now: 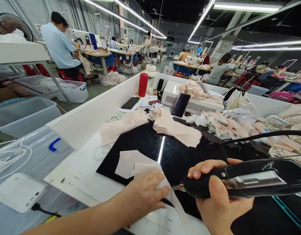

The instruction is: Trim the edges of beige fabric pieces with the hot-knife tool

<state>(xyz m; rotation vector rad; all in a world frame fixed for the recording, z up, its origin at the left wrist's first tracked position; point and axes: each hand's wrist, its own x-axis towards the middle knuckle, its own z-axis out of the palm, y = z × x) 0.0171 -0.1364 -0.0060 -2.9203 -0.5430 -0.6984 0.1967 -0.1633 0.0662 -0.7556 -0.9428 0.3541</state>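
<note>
My left hand is at the lower middle, its fingers bent and closed on a pale beige fabric piece. The fabric hangs in a strip below the fingers, over the edge of a black glossy board. Another light fabric piece lies flat just behind it. My right hand wraps round a black corded hand tool with a silver lever. The tool's pointed metal tip meets the fabric right beside my left fingertips. Stacked beige fabric pieces lie farther back on the board.
A red bottle, a dark phone and another propped phone stand behind the board. A white vented box carries more fabric. Scraps pile up on the right. A low white wall borders the table; people sew beyond.
</note>
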